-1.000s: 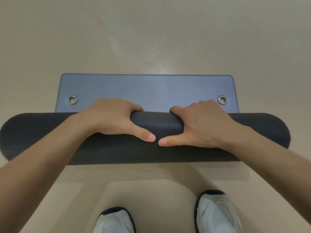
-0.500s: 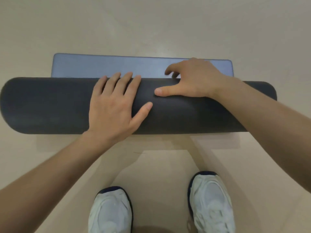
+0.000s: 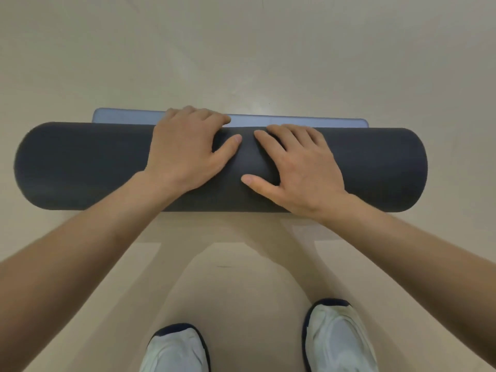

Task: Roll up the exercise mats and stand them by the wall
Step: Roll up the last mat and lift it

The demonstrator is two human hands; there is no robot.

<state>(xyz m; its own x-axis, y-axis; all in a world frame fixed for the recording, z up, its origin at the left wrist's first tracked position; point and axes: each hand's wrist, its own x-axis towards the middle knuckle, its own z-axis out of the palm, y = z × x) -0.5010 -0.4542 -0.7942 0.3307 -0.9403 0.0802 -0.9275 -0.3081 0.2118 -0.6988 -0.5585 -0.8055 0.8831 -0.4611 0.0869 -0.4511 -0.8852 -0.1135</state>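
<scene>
Lying crosswise (nearly rolled), the mat [image 3: 80, 167] underlies left hand [image 3: 185, 154] and right hand [image 3: 303, 170]

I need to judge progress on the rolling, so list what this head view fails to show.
1. Fingertips of the left hand: head view, curled out of sight over the far side of the roll.
2. The flat mat end: head view, mostly behind the roll; only a strip shows.
3. Both shoes: cut off by the bottom edge.
4. The wall: nowhere in frame.
</scene>
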